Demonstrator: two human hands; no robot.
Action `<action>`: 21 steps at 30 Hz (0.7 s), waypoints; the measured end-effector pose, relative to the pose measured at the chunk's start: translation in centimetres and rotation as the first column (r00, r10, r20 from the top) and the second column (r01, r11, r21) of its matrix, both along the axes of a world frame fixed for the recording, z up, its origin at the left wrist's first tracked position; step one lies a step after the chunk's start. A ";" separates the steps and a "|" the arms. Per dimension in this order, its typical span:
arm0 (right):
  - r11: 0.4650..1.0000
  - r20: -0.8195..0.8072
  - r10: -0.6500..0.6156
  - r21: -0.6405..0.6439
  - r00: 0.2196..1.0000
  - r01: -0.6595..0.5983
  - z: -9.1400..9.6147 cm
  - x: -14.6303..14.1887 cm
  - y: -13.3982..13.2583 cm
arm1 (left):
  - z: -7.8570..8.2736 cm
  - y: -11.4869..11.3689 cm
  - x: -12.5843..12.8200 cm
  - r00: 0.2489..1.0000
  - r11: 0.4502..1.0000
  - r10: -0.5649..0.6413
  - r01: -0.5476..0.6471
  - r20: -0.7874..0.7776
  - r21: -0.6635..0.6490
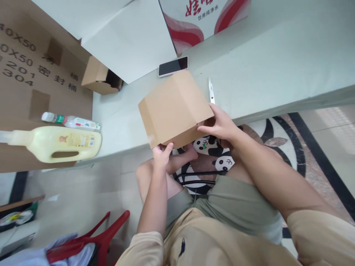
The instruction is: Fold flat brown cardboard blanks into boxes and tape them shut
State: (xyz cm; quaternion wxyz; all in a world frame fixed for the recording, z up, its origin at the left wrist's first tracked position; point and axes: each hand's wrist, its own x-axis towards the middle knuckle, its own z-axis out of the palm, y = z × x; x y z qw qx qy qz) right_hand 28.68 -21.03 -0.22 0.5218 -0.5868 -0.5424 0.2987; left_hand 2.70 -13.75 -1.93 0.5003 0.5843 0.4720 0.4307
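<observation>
A brown cardboard box (174, 107) with slanted panels is held between my two hands at the table's front edge. My left hand (162, 153) grips its near left corner, thumb on the near side. My right hand (219, 123) is closed round the near right corner, its thumb pressed against the near side. Fingers beneath the box are hidden. Just beyond my right hand a white utility knife (211, 90) lies on the table. Past the box's far edge lies a phone (173, 67) with a dark screen.
Another brown cardboard box (97, 75) stands at the left beside a large white panel (130, 40). A yellow jug (66, 144) and a plastic bottle (72, 121) are at the left. A red-and-white carton (205, 22) stands behind. A red chair (107, 236) is lower left.
</observation>
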 end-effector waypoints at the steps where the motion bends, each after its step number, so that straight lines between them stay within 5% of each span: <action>1: 1.000 0.000 -0.004 0.007 1.000 0.004 0.1 -0.1 0.1 | -0.2 0.2 -0.3 1.000 1.000 -0.004 0.004 0.001 0.008; 13: 0.994 0.038 -0.108 0.000 0.993 0.108 -0.6 -0.6 0.4 | -1.2 0.7 -1.8 0.971 0.965 0.230 -0.218 -0.069 0.147; 21: 0.968 -0.138 -0.250 -0.009 0.958 0.251 -0.1 -0.3 1.0 | -2.2 0.6 -2.7 0.967 0.949 0.254 -0.255 0.030 0.183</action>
